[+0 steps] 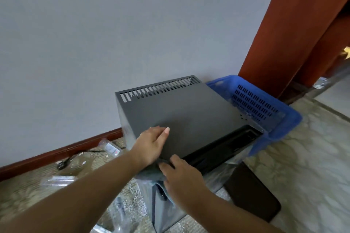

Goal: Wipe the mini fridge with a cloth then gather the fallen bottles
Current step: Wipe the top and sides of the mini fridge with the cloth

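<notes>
From where the head camera looks down, the mini fridge [180, 119] stands against the grey wall [94, 34], its flat grey top facing up and a row of vent slots along its far edge. The left hand [151, 143] rests on the near left part of that top, palm down, fingers stretched out straight and gripping nothing. The right hand [181, 174] sits just nearer, at the fridge's near corner, with its fingers bent down over a grey cloth [151, 172]. It holds the cloth against the edge, and a fold of it hangs down the fridge's side below the hand. A black strip [217, 147] runs along the fridge's near right edge. Just right of the fridge, touching or almost touching it, is a blue basket [280, 125] with slotted walls. On the patterned floor to the left lies a clear bottle [110, 147] close to the red-brown baseboard [56, 155]. A second bottle [60, 179] lies nearer, well apart from the first. A black plug [63, 163] and its cord lie between them. A dark mat [251, 193] lies on the floor to the near right, and a red-brown door frame [284, 24] rises behind the basket.
</notes>
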